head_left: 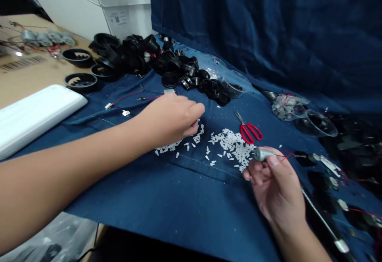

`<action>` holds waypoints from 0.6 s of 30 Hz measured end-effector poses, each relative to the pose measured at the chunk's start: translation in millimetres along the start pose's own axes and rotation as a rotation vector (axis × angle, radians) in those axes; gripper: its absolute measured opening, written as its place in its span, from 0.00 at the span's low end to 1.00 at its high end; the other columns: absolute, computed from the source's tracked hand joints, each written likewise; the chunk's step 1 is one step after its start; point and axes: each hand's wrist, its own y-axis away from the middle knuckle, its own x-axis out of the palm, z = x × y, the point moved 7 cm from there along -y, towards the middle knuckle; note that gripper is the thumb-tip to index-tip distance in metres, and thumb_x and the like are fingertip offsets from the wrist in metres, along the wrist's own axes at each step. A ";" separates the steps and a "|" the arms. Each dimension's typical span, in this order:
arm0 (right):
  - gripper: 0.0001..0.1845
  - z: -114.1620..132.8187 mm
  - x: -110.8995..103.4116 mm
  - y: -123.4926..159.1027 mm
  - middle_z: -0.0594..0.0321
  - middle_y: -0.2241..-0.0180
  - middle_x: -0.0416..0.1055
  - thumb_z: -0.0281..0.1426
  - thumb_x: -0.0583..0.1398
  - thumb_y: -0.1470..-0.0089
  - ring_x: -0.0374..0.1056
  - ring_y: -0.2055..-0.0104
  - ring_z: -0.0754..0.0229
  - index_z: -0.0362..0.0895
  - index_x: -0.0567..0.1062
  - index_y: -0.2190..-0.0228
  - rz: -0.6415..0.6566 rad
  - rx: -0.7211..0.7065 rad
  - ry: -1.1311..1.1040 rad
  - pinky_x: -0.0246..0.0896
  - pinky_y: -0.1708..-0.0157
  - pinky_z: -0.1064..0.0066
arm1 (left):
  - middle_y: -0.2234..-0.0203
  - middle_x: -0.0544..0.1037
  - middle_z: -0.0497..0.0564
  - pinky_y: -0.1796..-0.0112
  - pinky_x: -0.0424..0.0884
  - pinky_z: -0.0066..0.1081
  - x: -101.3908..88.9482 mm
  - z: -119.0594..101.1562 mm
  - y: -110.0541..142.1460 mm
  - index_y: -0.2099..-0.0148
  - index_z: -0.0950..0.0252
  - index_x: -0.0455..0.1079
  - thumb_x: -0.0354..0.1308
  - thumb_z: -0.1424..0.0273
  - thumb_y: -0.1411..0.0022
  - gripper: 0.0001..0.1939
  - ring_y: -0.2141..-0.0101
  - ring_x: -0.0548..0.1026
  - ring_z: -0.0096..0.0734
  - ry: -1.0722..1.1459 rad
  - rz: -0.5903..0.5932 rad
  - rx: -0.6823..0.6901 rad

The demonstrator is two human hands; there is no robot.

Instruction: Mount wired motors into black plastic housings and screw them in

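Between the thumb and fingers of my right hand [277, 186] is a small silver electric motor [262, 154], its red and black wires trailing to the right. My left hand [176, 115] reaches over the blue cloth, fingers curled down; whatever they hold, if anything, is hidden. Under and beside it lie scattered small white plastic pieces [170, 146]. A bigger heap of the same white pieces [234, 144] spreads between my two hands. Red-handled scissors [249, 131] rest just beyond that heap, blades pointing away.
Black plastic rings and housings [179, 67] pile up at the back. Clear plastic bowls [235, 81] stand beside them. More motors [47, 37] sit on cardboard at far left, near a white rounded case [38, 115]. Wired parts [331, 166] lie at right.
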 end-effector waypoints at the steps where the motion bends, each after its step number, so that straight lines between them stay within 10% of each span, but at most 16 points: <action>1: 0.11 0.4 -1.2 -1.4 0.67 0.75 0.70 0.38 0.69 0.39 0.63 0.78 0.68 0.47 0.79 0.57 -0.012 -0.009 0.010 0.77 0.70 0.70 | 0.71 0.76 0.51 0.66 0.62 0.38 -4.2 -7.8 1.4 0.62 0.64 0.70 0.55 0.68 0.30 0.07 0.69 0.74 0.38 0.023 -0.024 0.038; 9: 0.14 -18.5 7.8 3.9 0.71 0.80 0.71 0.41 0.67 0.36 0.68 0.83 0.63 0.47 0.74 0.57 0.201 0.083 0.034 0.75 0.77 0.68 | 0.72 0.74 0.49 0.67 0.59 0.42 -11.9 -84.6 20.4 0.64 0.60 0.68 0.54 0.75 0.31 0.07 0.72 0.68 0.38 0.213 -0.176 0.416; 18: 0.15 -29.3 8.7 3.1 0.71 0.78 0.73 0.40 0.70 0.39 0.70 0.80 0.64 0.46 0.73 0.58 0.270 0.179 0.055 0.76 0.75 0.69 | 0.75 0.73 0.49 0.63 0.62 0.46 9.8 -99.0 23.8 0.68 0.58 0.69 0.54 0.77 0.36 0.10 0.72 0.68 0.42 0.346 -0.197 0.476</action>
